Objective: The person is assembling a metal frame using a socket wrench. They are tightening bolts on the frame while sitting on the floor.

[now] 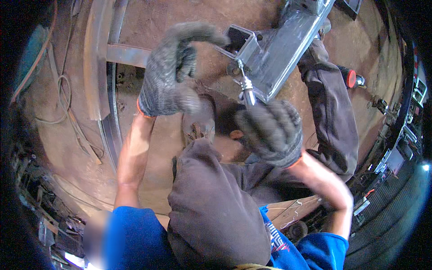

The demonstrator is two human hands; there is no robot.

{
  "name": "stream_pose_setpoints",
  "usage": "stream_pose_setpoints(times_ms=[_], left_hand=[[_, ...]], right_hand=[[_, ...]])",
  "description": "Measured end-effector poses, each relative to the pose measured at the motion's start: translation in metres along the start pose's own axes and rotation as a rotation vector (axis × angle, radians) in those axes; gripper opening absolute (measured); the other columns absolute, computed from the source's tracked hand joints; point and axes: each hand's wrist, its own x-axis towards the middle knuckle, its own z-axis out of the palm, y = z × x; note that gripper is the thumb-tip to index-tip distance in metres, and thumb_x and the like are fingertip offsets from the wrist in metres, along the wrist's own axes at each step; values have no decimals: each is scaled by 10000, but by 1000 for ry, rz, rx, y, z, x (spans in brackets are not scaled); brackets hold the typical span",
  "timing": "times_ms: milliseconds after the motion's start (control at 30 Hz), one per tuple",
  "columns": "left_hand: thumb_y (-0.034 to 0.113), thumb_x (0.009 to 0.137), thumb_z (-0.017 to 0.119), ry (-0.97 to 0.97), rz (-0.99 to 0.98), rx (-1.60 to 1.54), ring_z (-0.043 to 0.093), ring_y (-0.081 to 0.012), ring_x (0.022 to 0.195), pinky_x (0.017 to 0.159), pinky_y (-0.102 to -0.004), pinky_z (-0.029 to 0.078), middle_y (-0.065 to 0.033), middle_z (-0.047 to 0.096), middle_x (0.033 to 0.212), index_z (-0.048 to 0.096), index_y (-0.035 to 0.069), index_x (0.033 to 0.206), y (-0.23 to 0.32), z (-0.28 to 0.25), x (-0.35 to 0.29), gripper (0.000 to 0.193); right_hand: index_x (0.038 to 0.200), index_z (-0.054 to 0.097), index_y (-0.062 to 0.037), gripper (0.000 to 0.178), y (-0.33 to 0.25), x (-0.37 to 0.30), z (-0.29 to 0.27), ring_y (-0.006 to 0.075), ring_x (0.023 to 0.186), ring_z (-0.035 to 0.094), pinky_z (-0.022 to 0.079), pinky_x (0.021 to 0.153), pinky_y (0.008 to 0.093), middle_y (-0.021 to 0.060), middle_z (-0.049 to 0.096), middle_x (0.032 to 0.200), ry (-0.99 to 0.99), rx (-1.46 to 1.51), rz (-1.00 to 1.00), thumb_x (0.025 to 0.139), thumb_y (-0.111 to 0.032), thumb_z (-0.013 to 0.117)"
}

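In the middle, my right hand (270, 130), in a grey knit glove, is closed round a handheld tool (248, 93) with a silver, chuck-like nose. The tool's body is hidden in the glove, so its exact kind does not show. Its thin tip points up at the open end of a short square steel tube (245, 40), and I cannot tell if they touch. That tube joins a thick grey steel beam (288, 54). My left hand (168, 72), gloved and blurred by motion, is left of the tube, fingers and thumb apart, nothing in it.
Rusty steel frame bars (96, 63) stand at the left, with cables (65, 94) on the brown floor beside them. A black cylinder with a red end (350, 78) lies beyond my right leg (330, 99). My raised knee (211, 193) is below my hands.
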Motion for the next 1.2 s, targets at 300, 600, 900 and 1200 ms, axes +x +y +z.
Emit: stream_pose_setpoints(times_ms=[300, 600, 900, 1200], left_hand=[[539, 505, 872, 96, 235, 559, 483, -334, 1224, 1039, -407, 358, -194, 463, 1386, 391, 25, 1387, -46, 80, -51, 1128], [383, 696, 782, 7, -82, 523, 490, -315, 1106, 922, -440, 382, -148, 522, 1265, 398, 53, 1378, -74, 126, -65, 850], [295, 691, 789, 29, -108, 588, 525, -325, 1135, 969, -434, 393, -142, 558, 1242, 439, 48, 1356, -84, 128, -76, 791], [323, 727, 771, -548, -586, 595, 544, -231, 1134, 964, -371, 417, -94, 609, 1182, 565, 144, 1257, -28, 107, -36, 596]], right_hand=[[1040, 678, -83, 352, 50, 47, 20, 285, 1022, 629, 462, 947, 503, 112, 648, 1077, -461, -90, -728, 713, -211, 662], [1025, 676, -86, 342, 51, 46, 30, 284, 982, 634, 475, 893, 480, 101, 657, 1050, -439, 166, -707, 719, -236, 662], [1011, 675, -89, 334, 66, 36, 31, 282, 942, 639, 487, 839, 457, 91, 665, 1023, -390, 236, -646, 726, -262, 662], [996, 674, -91, 328, 75, 18, 32, 280, 903, 644, 500, 785, 434, 80, 674, 996, -328, 307, -561, 732, -287, 662]])
